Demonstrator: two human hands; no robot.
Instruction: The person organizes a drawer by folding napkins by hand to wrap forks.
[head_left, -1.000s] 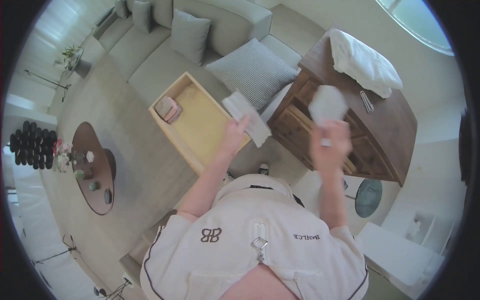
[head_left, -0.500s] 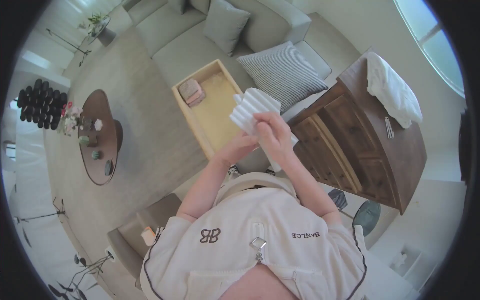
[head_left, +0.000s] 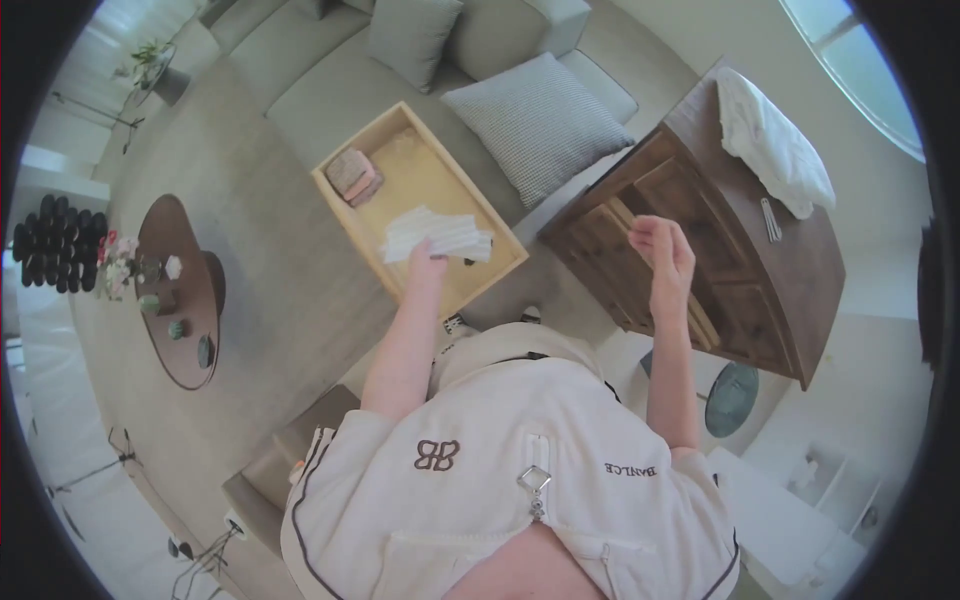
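Since only the left hand [head_left: 428, 270] has the folded white cloth [head_left: 437, 234], pinched at its lower edge w/ fingertips mostly hidden under the fabric, the main risk I'd judge is the layers sliding apart. A one-sided grip leaves the far end unsupported, so the stack could fan open or sag. The cloth sits at frame centre, over the lower-right half of the wooden tray [head_left: 352, 232]; can't tell if it's resting on the tray floor or hanging just above it. Its long axis runs approx left-right across the frame, dipping a bit toward the right, so it's oblique to the tray, whose length runs upper left to lower right. Second risk: the right end is near the tray's right rim, and a skewed cloth could catch on that rim or drape over it. Stacked fold edges show along the cloth's upper side and left end. A pinkish folded pile [head_left: 353, 175] lies at the tray's upper-left end, well apart from the cloth. The right hand [head_left: 662, 255] is raised at centre right over the dark wood dresser [head_left: 760, 260], fingers loosely spread, holding nothing.
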